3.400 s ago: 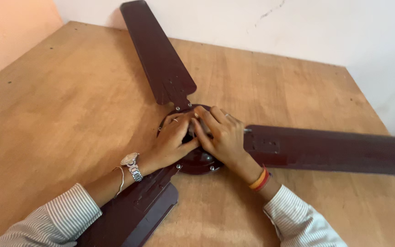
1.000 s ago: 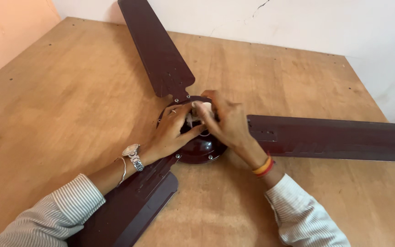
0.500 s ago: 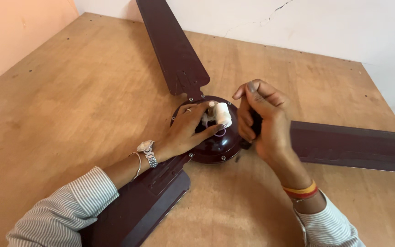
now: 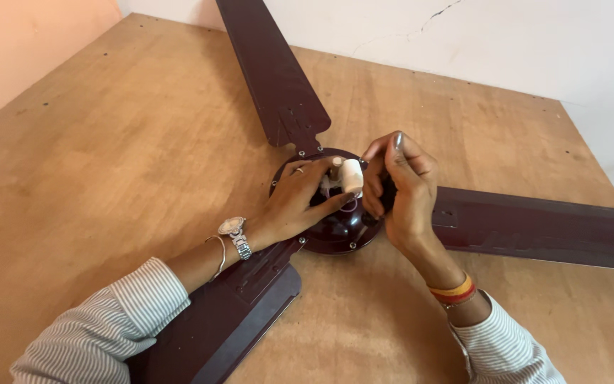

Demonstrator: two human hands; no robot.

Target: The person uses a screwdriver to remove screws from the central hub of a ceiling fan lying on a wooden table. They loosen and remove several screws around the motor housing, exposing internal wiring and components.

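Head view: both hands, left hand (image 4: 296,203) and right hand (image 4: 399,192), pinch white cylinder (image 4: 351,176) atop fan hub (image 4: 335,231).

I saw a dark maroon ceiling fan (image 4: 335,227) on the tan plywood table (image 4: 108,142), beside its white cylindrical part (image 4: 352,176), white grey-striped sleeves (image 4: 108,320), and a red-and-yellow wristband (image 4: 453,291).
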